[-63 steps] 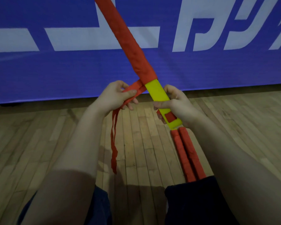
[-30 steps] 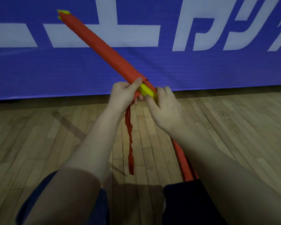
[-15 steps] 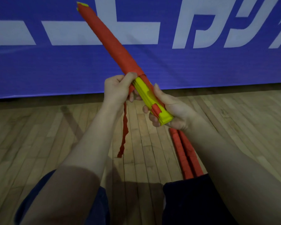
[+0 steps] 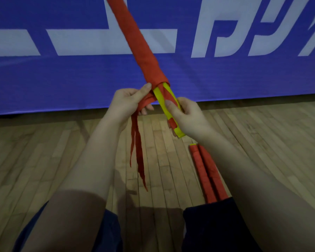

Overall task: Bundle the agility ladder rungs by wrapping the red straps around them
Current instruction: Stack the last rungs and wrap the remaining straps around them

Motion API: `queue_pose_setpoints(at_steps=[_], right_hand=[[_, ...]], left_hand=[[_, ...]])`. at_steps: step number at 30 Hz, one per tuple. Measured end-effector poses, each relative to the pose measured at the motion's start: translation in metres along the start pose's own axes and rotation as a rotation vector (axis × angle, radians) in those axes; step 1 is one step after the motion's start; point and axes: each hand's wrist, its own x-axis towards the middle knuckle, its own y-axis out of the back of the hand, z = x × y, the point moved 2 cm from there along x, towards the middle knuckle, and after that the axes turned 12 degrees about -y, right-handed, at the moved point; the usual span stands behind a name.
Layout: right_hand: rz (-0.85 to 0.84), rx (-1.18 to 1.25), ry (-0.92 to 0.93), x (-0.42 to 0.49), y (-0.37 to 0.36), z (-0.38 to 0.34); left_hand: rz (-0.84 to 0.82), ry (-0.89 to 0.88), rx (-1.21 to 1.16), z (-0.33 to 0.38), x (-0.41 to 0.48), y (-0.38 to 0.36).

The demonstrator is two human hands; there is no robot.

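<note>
Left hand (image 4: pixel 125 102) grip pinches red strap (image 4: pixel 136 146); right hand (image 4: pixel 189 119) grip clamped round yellow rungs (image 4: pixel 157 95).

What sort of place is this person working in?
Most likely a sports hall or gym: a wooden strip floor, a large blue banner with white lettering along the wall, and yellow agility ladder rungs half wrapped in red straps.

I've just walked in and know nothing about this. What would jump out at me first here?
A long red-wrapped bundle slants up the middle against a blue banner. Its bare yellow rungs sit in the right hand, while the left hand pinches the red strap, whose loose ends dangle over the wooden floor. Two more red rolls lie on the floor by the right arm.
</note>
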Motion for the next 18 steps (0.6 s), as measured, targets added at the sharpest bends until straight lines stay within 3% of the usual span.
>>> queue_pose_setpoints(at_steps=[4,9,18], right_hand=[[0.248,-0.397,0.159,0.004,0.025,0.005],[0.350,-0.707,0.222,0.005,0.025,0.008],[0.437,-0.843,0.347,0.007,0.012,0.005]], left_hand=[[-0.094,0.025,-0.036,0.008,-0.002,0.009],[-0.276,0.032,-0.052,0.008,-0.003,0.002],[-0.245,0.093,-0.025,0.009,-0.004,-0.003]])
